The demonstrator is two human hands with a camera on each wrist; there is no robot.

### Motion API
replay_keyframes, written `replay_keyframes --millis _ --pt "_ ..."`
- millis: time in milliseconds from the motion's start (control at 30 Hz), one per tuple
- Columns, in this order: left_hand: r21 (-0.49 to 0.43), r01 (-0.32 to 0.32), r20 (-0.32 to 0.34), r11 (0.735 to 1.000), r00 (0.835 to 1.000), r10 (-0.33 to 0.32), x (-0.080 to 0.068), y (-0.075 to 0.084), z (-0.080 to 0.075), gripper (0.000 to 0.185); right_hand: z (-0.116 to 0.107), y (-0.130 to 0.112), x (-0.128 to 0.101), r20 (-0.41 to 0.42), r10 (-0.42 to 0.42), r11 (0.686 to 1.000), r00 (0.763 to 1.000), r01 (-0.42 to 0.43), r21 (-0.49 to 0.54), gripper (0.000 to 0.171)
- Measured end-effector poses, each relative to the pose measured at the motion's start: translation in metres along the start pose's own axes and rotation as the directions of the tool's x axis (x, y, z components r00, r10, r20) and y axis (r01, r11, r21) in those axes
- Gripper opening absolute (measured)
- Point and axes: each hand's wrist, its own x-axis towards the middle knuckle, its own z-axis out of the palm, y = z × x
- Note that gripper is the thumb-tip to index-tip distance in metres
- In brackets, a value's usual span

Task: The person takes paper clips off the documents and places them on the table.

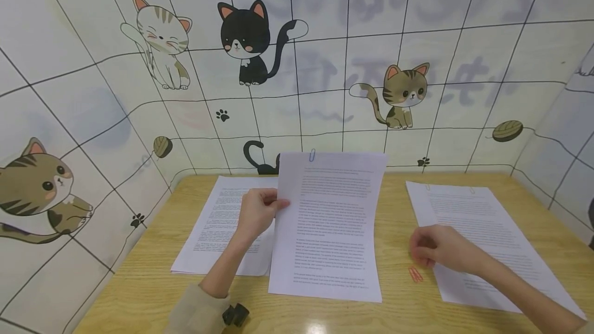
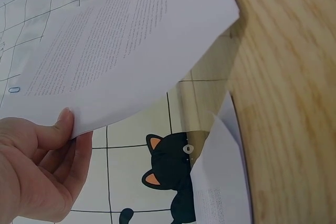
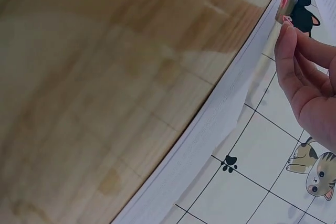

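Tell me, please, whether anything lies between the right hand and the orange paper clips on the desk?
Nothing visible does. The right hand hovers just above and right of the orange paper clips, with only bare desk between them.

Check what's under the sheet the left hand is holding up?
The clipped sheet in the left hand overlaps the right edge of the left paper stack on the table. What lies beneath its lower part is hidden.

Head camera high, facing forward and down over the light wooden table (image 1: 139, 293), wrist cameras low and close at table level, all sharing the cat-patterned tiled wall (image 1: 325, 66).
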Motion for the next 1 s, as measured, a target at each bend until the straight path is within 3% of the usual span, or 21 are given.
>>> replay_keyframes --millis 567,833,1000 --pt "-0.005 -0.009 -0.004 1.0 1.0 0.009 0.001 -0.002 0.0 0.012 0.0 0.002 -0.002 0.029 0.052 0.998 0.998 -0.051 -0.02 0.008" --pt "0.003 -0.003 0.0 1.0 1.0 0.003 0.0 -0.001 0.0 0.012 -0.006 0.001 -0.005 -0.023 0.063 0.992 0.998 -0.065 -0.107 0.006" --pt "0.002 0.0 -0.003 1.0 1.0 0.0 0.0 -0.002 0.001 0.012 -0.009 -0.003 -0.003 -0.049 0.063 0.993 0.997 -0.068 -0.097 0.006"
